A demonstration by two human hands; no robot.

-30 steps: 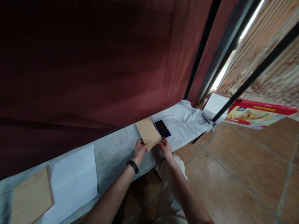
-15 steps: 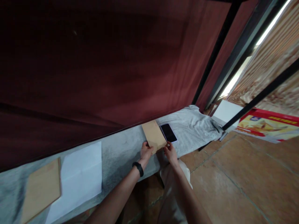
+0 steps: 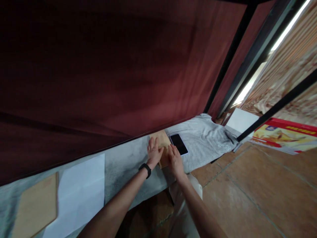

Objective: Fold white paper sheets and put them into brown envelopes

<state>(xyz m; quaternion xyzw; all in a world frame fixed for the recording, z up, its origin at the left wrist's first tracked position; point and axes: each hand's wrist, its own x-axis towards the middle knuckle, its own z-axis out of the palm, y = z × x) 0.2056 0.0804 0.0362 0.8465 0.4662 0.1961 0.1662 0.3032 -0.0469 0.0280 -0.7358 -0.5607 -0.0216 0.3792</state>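
A brown paper envelope or folded sheet (image 3: 163,138) lies flat on the grey cloth in front of me; I cannot tell which. My left hand (image 3: 154,152), with a black band at its wrist, rests on its left side, fingers stretched out. On its right side lies my right hand (image 3: 175,161), fingers extended and pressing flat. Parts of the brown paper are hidden under both hands. Just right of it is a smartphone (image 3: 179,144) with a dark screen and a pale edge.
White paper sheets (image 3: 81,191) and a stack of brown paper (image 3: 37,205) lie on the grey cloth (image 3: 123,162) to the left. A dark red curtain (image 3: 123,82) hangs behind. To the right are a black pole (image 3: 277,105), a white box (image 3: 241,120) and a red-yellow carton (image 3: 284,134) on the tiled floor.
Both hands have let go of the paper's near edge. The left hand has moved up its left side and the right hand onto its right side, both now flat on it.
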